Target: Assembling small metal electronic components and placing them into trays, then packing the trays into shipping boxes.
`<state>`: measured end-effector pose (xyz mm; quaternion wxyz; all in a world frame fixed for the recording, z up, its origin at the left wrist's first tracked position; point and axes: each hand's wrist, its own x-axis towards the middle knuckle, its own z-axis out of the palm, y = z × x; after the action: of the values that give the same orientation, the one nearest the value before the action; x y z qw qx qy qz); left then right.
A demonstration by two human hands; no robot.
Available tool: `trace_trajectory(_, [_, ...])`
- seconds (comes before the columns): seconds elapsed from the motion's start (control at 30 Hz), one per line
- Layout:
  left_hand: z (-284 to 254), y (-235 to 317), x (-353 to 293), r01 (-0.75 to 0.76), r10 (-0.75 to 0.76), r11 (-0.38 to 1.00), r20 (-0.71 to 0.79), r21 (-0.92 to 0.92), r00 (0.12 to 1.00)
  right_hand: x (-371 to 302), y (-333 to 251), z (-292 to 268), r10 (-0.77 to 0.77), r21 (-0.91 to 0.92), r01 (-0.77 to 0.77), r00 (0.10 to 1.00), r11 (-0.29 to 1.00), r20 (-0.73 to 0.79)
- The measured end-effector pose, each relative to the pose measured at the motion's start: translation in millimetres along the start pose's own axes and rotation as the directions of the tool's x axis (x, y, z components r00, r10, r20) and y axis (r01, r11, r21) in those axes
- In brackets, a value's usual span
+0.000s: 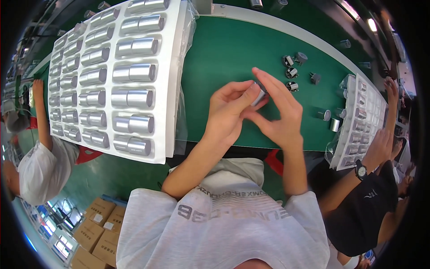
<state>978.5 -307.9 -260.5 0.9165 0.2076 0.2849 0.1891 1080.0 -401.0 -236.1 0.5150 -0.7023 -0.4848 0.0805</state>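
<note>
Above the green tabletop, my left hand [229, 105] is closed on a short silver metal cylinder [258, 97], its thumb along the top. A dark end shows on the cylinder, partly covered by fingers. My right hand [283, 110] is held close against the other side, fingers stretched out and thumb apart. Whether its fingertips touch the cylinder I cannot tell. Beyond it lie several small black-and-silver round parts [291, 72], with a dark cap-like part [315, 78] to their right.
On the left, a stacked white tray [169, 89] holds rows of silver cylinders. A similar tray [349, 150] stands right, near a loose silver cylinder [334, 124]. A co-worker's arm with a watch [360, 170] is at right, another person [47, 166] at left. Cardboard boxes [94, 231] stand behind.
</note>
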Motion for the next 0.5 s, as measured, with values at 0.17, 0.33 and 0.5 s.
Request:
trace_trajectory(0.17, [10.4, -3.8, 1.4, 0.024, -0.022, 1.000, -0.060, 0.020, 0.998, -4.8, 17.5, 14.5, -0.043, -0.172, 0.015, 0.985, 0.985, -0.165])
trace_trajectory(0.33, [12.6, -3.1, 2.9, 0.003, 0.006, 0.994, -0.080, 0.110, 0.997, -6.0, 22.4, 14.2, -0.169, -0.172, 0.131, 0.958, 0.976, -0.232])
trace_trajectory(0.5, [2.7, 5.3, 9.7, -0.139, 0.142, 0.986, -0.024, 0.090, 0.990, 20.1, 7.9, -22.8, -0.030, -0.018, 0.031, 0.999, 0.999, 0.034])
